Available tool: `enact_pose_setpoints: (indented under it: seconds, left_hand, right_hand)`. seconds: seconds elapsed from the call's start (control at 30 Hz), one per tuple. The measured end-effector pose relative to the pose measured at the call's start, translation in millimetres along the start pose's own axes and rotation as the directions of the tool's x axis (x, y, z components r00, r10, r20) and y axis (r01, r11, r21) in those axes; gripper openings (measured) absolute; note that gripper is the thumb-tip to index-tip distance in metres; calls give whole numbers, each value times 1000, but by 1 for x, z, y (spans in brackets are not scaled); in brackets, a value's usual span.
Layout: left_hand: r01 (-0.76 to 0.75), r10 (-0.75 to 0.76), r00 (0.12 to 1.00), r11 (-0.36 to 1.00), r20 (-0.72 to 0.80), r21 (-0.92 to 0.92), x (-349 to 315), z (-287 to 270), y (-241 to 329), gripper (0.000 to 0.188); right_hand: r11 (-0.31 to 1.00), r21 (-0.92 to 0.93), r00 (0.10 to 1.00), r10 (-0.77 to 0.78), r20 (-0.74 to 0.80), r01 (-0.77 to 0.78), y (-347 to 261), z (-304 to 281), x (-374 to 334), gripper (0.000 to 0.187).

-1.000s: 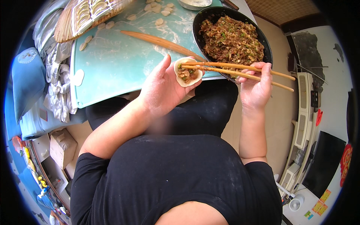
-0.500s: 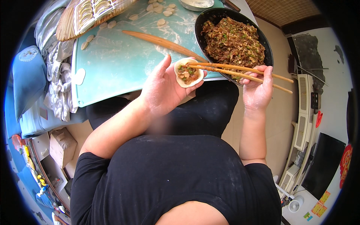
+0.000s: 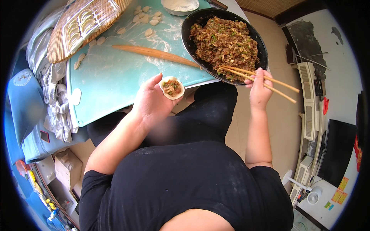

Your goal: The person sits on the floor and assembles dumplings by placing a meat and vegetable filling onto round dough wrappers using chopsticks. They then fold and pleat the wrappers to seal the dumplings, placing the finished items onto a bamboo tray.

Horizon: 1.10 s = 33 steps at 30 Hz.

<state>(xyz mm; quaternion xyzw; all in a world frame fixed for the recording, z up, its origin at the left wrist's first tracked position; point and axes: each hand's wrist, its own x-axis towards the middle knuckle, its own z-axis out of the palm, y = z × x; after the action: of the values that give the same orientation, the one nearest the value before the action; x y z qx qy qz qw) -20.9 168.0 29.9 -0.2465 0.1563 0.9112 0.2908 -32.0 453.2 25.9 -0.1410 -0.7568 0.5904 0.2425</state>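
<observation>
Chopsticks (image 3: 283, 85) are shifting right from wrapper (image 3: 167, 95) to pan (image 3: 186, 36), right hand (image 3: 260, 90) fingers pinching them, left hand (image 3: 151, 98) fingers cupping the wrapper, where tilting could be spilling filling (image 3: 172, 87).

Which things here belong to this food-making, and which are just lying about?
Seem part of the work: wrapper with filling, in the left hand; chopsticks, in the right hand; black pan of filling; wooden rolling pin; dough pieces; turquoise board.

Seem just lying about: blue cushion; grey patterned cloth; pale box; white fan.
</observation>
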Motion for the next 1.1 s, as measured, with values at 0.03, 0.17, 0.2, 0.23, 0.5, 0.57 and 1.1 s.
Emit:
enact_pose_setpoints:
  seconds: [0.03,0.17,0.2,0.23,0.5,0.57,1.1]
  left_hand:
    - [20,-20,1000,1000,-6,-6,-3,3,1,47]
    - [81,-80,995,997,64,-12,-7,-3,8,48]
    - [80,-80,994,997,71,4,-9,-4,10,49]
    - [78,-79,994,997,78,20,-10,-4,12,49]
    - [61,-68,981,997,183,46,-25,6,14,53]
    - [74,-97,953,993,288,91,-28,5,13,55]
    - [-17,-18,912,997,411,81,-76,-18,24,49]
  right_hand:
    - [993,-90,997,-79,-8,78,6,-2,-3,28]
    - [884,-456,994,-106,21,104,17,-16,-4,36]
    - [838,-544,999,-38,23,44,19,-20,-5,38]
    - [897,-431,996,84,-39,-93,17,-20,-7,42]
    - [983,-170,925,131,356,-74,-9,-9,-65,20]
    - [914,-59,806,-322,496,401,-35,22,-85,13]
    - [237,121,147,-854,499,964,-80,113,-114,24]
